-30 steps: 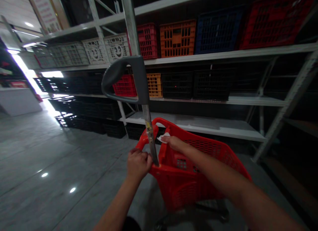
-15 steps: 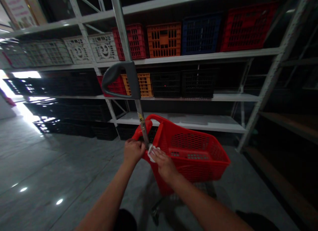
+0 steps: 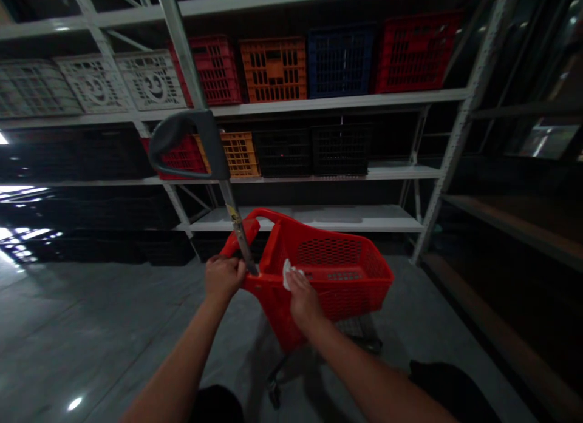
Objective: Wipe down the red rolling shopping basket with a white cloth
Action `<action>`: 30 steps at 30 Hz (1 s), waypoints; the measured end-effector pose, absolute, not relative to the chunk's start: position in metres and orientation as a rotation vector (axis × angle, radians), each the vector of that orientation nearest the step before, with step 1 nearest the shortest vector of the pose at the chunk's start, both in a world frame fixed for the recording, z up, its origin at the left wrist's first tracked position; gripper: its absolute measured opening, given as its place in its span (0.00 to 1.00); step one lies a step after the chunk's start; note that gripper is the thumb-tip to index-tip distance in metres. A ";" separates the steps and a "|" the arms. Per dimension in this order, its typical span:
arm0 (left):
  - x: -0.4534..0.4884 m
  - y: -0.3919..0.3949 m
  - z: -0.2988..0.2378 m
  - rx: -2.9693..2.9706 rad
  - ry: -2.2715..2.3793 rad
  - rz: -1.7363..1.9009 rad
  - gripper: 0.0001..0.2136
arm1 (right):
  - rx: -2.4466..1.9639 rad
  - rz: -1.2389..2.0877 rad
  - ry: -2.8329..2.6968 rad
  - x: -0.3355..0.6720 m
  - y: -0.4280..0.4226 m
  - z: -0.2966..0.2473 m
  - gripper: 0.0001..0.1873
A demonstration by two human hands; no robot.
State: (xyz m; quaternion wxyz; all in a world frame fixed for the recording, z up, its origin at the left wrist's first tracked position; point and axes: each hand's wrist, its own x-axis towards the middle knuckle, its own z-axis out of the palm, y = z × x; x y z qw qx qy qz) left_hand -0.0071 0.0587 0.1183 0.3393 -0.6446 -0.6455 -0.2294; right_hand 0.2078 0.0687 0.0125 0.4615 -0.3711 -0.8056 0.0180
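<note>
A red plastic shopping basket (image 3: pixel 346 271) on wheels stands on the floor in front of me. Its metal pull rod rises to a grey handle (image 3: pixel 186 144). My left hand (image 3: pixel 223 276) is closed round the basket's near rim at the foot of the rod. My right hand (image 3: pixel 303 298) holds a small white cloth (image 3: pixel 288 270) pressed against the basket's near rim, fingers closed on it.
Metal shelving (image 3: pixel 319 101) runs along the wall ahead with red, orange, blue, white and black plastic crates. A shelf upright (image 3: pixel 449 150) stands to the right of the basket, with darker shelves (image 3: pixel 514 223) beyond. Grey tiled floor (image 3: pixel 91 326) spreads to the left.
My right hand with the cloth came back from the basket's inner rim to the near rim by the rod, then slid slightly right. The view swung to the right.
</note>
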 end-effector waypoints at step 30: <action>-0.022 0.067 0.121 -1.770 -1.679 -0.520 0.21 | -0.956 0.076 -2.008 0.190 0.075 0.016 0.27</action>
